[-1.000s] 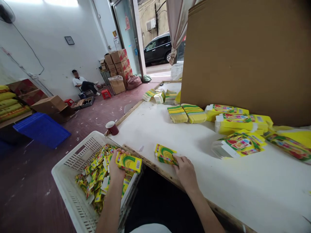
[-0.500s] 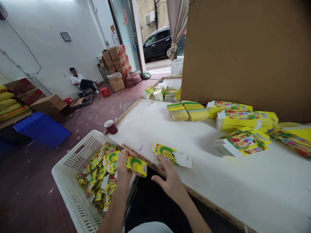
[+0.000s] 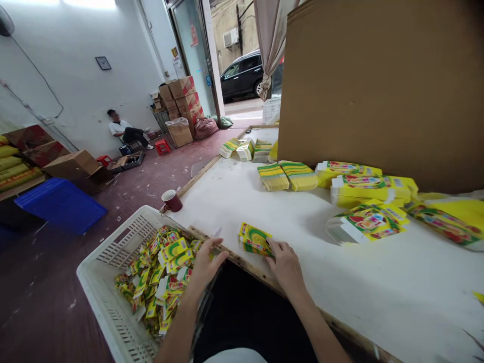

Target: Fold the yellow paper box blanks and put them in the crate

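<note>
At lower centre of the frame, the right hand (image 3: 286, 264) covers the right end of a yellow-and-green printed card carton (image 3: 254, 237) on the flat white tabletop (image 3: 340, 282), pinch unverifiable, the empty left hand (image 3: 205, 265) spread; light, even pressure should avoid creasing.

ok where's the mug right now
In the head view, left of centre, the mug stands on the table by its left edge, near the crate and beyond the left hand.
</note>
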Motion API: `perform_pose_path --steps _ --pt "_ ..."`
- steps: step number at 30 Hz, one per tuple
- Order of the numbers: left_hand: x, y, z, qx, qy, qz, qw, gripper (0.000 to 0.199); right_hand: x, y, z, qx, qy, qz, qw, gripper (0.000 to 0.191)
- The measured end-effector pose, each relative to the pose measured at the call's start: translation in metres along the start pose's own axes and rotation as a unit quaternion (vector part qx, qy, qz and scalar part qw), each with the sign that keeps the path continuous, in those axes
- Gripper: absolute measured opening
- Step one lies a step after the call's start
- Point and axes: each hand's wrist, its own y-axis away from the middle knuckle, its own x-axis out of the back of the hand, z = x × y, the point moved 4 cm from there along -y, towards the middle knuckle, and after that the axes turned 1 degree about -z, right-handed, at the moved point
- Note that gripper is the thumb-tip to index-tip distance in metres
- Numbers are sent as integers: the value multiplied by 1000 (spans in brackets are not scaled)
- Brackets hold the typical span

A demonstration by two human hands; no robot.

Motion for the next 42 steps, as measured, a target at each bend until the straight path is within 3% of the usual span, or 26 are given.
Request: perform_pose_path --steps 4,9,12,16,20,25,27,30,33,36,39,42 --pt "-35 11 5 18 91 -85 992 30 0 -3 -6 13 -1 -6 1000 36" --pt "-43 17 -4 29 95 -127 987 26 7 -6 -9 -12 -43 6 999 36" --pt "-49 19 -14 75 149 -118 979 37 16 -1 -14 -38 -163 29 985 42" --pt "-68 19 -11 104 349 -69 929 51 25 18 -42 1 -331 -3 944 46" --pt "-80 16 6 124 484 -8 866 43 32 37 -73 44 -433 -64 898 43" --pt "-71 11 26 69 522 42 849 31 36 48 -94 45 -589 -136 795 52" --pt "-67 13 24 64 502 78 859 34 33 50 -100 44 -600 -155 783 54" --pt "-65 21 13 79 458 113 878 44 26 48 -98 22 -579 -131 805 55" --pt "-69 29 8 66 428 69 899 54 23 42 -84 -10 -569 -81 818 48" --pt "-69 29 7 47 382 34 922 41 30 36 -67 -11 -544 -32 838 37" --pt "-60 25 9 43 307 31 950 27 43 30 -51 17 -462 16 886 29" --pt "-41 24 28 -9 218 52 974 34 57 26 -34 38 -335 76 938 27"
